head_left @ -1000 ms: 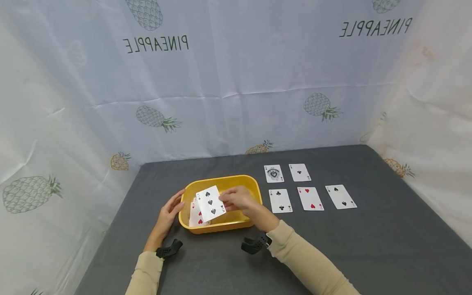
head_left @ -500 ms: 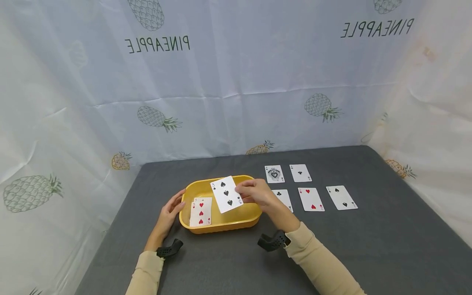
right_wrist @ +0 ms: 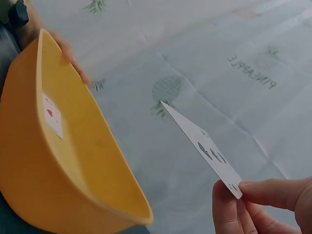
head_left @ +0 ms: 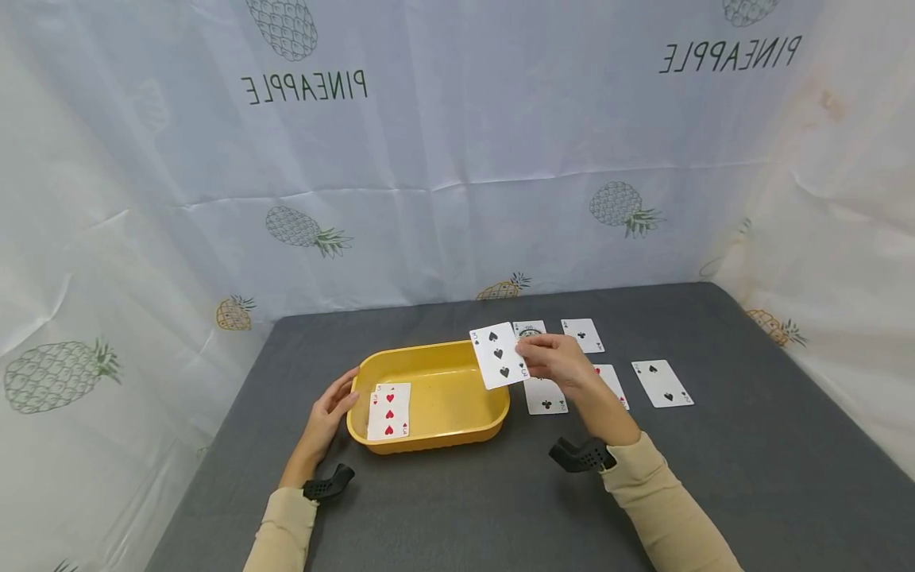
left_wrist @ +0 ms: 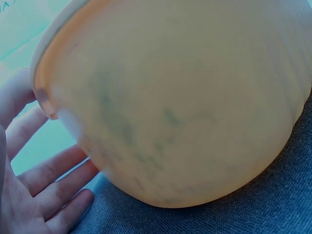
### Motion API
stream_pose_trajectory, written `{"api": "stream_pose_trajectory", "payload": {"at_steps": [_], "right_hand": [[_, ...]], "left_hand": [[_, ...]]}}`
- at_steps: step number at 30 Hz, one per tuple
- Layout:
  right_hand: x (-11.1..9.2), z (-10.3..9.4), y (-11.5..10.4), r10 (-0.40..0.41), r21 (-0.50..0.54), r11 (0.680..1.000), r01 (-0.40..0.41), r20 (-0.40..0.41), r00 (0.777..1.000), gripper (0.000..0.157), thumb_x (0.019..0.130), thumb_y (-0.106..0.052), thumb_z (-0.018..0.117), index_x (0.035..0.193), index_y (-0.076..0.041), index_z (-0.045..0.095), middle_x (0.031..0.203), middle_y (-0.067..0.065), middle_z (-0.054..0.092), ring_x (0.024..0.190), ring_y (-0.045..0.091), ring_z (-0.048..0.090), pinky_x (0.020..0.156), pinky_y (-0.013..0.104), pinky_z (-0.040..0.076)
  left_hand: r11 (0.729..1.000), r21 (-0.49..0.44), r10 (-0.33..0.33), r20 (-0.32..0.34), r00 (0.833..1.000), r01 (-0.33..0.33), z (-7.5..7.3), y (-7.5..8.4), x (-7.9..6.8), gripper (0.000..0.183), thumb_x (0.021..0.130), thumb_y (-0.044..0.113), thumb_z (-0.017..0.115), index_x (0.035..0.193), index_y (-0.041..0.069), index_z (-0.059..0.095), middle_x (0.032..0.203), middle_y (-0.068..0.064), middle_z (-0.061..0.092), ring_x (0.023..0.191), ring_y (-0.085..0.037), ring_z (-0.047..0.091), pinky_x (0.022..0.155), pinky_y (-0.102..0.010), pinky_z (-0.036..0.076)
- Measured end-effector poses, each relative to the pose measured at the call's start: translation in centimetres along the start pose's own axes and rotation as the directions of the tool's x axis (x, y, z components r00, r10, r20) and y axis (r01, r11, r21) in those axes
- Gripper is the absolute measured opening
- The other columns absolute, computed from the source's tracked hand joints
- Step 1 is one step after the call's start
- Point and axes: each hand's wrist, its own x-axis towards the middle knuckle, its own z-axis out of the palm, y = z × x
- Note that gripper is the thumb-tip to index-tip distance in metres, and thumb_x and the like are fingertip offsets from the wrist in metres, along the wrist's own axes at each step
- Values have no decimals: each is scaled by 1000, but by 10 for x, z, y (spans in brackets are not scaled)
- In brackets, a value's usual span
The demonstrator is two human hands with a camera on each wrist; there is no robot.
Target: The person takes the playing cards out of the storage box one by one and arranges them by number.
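My right hand (head_left: 561,367) pinches a three of spades (head_left: 498,355) by its right edge, thumb against the face. The card is held up at the right end of a yellow tray (head_left: 446,437), overlapping its rim in the head view. In the right wrist view the card (right_wrist: 204,148) tilts, gripped at its near corner. My left hand (head_left: 330,409) rests at the tray's left end, fingers fairly straight along the wall and rim. On the left of the tray floor lies a three of hearts (head_left: 391,411), partly covering another red card (head_left: 372,421).
Right of the tray, cards lie face up in two rows. At the back are an ace of spades (head_left: 527,326), partly hidden, and an ace of clubs (head_left: 584,337). In front are a two of clubs (head_left: 546,399), a mostly covered two of hearts (head_left: 612,384) and a two of spades (head_left: 662,383).
My right hand has carried the three of spades rightward and slightly back, from over the tray's cards to its right end, uncovering the three of hearts. My left hand has stayed put.
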Motion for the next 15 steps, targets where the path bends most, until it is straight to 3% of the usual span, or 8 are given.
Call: {"api": "stream_pose_trajectory", "payload": {"at_steps": [8, 12, 15], "right_hand": [[-3, -37, 7, 2, -72, 997, -6, -52, 999, 45, 95, -20, 61, 129, 9, 53, 84, -15, 58, 77, 0, 56, 72, 16, 51], [-4, -53, 12, 15, -74, 997, -20, -74, 997, 50, 95, -23, 60, 132, 9, 50, 87, -17, 57, 79, -1, 55, 73, 14, 51], [-4, -64, 16, 25, -64, 997, -31, -92, 995, 53, 95, -24, 60, 135, 9, 47, 88, -16, 56, 79, -1, 56, 72, 14, 51]], "left_hand": [[1000, 9, -27, -6, 1000, 27, 0, 0, 0, 50, 101, 23, 49, 148, 11, 37, 145, -19, 45, 110, 14, 51, 90, -5, 41], [1000, 14, -27, -4, 1000, 27, 0, 0, 0, 50, 101, 23, 49, 148, 11, 38, 144, -17, 45, 110, 15, 50, 90, -5, 41], [1000, 13, -18, -5, 1000, 18, 0, 0, 0, 49, 101, 23, 49, 148, 11, 38, 140, -7, 49, 111, 15, 50, 90, -5, 41]]}}
